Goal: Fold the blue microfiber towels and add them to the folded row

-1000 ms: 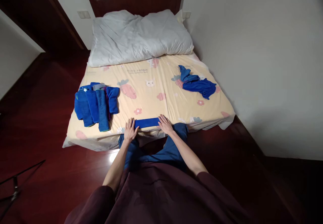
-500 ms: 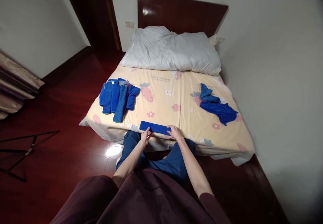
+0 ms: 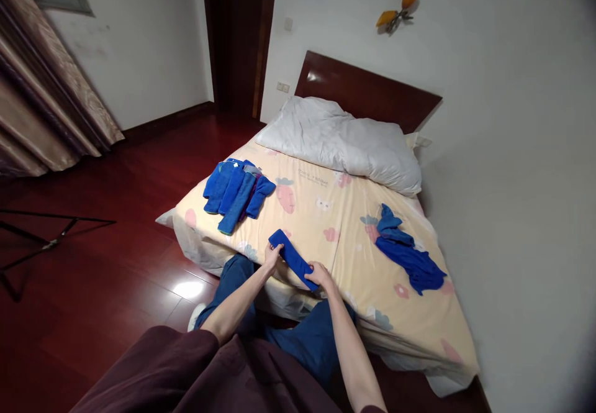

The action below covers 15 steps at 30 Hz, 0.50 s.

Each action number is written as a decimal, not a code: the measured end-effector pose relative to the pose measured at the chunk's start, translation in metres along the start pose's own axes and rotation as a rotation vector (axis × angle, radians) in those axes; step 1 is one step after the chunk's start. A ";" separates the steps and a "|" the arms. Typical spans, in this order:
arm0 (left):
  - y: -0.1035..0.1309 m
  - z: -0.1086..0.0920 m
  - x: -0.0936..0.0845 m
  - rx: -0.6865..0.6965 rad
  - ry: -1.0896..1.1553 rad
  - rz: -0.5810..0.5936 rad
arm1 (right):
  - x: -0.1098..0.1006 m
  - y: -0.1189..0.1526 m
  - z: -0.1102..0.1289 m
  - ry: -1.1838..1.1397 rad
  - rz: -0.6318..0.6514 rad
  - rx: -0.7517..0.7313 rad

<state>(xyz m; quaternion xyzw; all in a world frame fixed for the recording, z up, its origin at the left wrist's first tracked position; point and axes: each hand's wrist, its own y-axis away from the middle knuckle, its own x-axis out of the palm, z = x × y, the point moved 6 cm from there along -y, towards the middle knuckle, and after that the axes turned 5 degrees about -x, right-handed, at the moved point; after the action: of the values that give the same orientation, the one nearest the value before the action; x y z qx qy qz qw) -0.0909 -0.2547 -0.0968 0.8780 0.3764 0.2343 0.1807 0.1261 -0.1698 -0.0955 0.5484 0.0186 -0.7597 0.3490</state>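
Observation:
A long, narrow folded blue cloth (image 3: 293,259) slants over the near edge of the bed. My left hand (image 3: 274,256) grips its upper left end, and my right hand (image 3: 318,274) grips the lower right end. To the left on the bed lies a group of rolled or folded blue cloths (image 3: 237,194), with a bit of purple and grey among them. Crumpled blue cloths (image 3: 410,258) lie in a loose heap on the right side of the bed.
The bed (image 3: 349,239) has a yellow patterned sheet. A grey-white quilt (image 3: 344,140) lies by the dark wooden headboard (image 3: 367,87). Black stand legs (image 3: 56,239) rest on the floor at left, below a curtain (image 3: 56,90). A wall borders the bed's right side.
The view has turned left and up. The held blue cloth has gone from nearly level to steeply slanted, its left end raised off toward the cloth group. Both hands still hold it.

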 end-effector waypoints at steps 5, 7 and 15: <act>0.000 -0.032 0.023 0.093 -0.036 0.199 | 0.000 -0.001 0.016 -0.063 -0.143 -0.079; -0.001 -0.047 0.030 0.105 -0.043 0.247 | 0.002 -0.006 0.021 -0.161 -0.166 -0.085; -0.017 -0.152 0.040 0.250 -0.143 0.441 | -0.013 -0.057 0.116 -0.749 -0.226 -0.220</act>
<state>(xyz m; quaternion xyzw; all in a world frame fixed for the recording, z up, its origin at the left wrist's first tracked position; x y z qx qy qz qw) -0.1600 -0.1919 0.0315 0.9686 0.1883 0.1568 0.0417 0.0014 -0.1680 -0.0583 0.1876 0.0314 -0.9339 0.3027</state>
